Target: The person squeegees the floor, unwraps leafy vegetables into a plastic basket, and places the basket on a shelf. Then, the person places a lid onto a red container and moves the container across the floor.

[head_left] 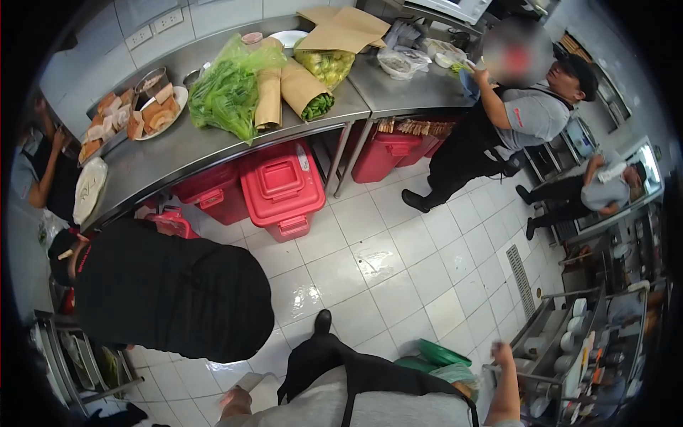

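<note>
My left hand (236, 402) is low at the left of my body, fingers curled beside a pale, flat-looking thing (249, 382) that I cannot make out. On the other side, my right hand (502, 353) is raised with its fingers curled in, and nothing shows in them. Between that hand and my black apron (398, 377) stands a green lid or bin (442, 351) with clear plastic about it. Right of my right hand is a rack (548, 334) with white dishes.
A co-worker in black (171, 285) bends over at the left. Another person (526, 114) stands by the steel counter (405, 92), a third (594, 185) farther right. Red lidded bins (282, 188) sit under the counter; leafy greens (228, 92) and bread (158, 114) lie on it. The tiled floor (363, 299) looks wet.
</note>
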Demonstrator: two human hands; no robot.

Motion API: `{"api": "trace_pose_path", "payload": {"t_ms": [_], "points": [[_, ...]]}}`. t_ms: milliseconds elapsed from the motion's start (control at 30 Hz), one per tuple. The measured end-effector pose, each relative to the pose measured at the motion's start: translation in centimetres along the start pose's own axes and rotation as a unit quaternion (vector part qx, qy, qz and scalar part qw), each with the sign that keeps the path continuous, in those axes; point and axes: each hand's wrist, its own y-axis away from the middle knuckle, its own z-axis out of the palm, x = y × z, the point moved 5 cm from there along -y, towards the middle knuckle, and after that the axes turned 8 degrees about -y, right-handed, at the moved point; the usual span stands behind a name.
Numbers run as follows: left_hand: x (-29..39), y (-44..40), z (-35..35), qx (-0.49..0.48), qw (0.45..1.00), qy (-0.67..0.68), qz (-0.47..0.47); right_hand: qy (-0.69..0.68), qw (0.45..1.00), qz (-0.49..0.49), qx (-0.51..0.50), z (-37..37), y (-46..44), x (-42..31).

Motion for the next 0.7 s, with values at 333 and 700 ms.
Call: {"api": "trace_pose_path", "payload": {"t_ms": [333, 700], "points": [[10.4, 11.2, -5.9, 0.021, 0.992, 0.105, -0.072, -0.097, 0.939, 0.276, -0.181, -1.3, -9.3, 8.7], [21.7, 22.1, -10.9, 0.283, 0.915, 0.286, 0.021, -0.059, 0.930, -0.329, -0.152, -4.5, -34.9, -30.0]]}}
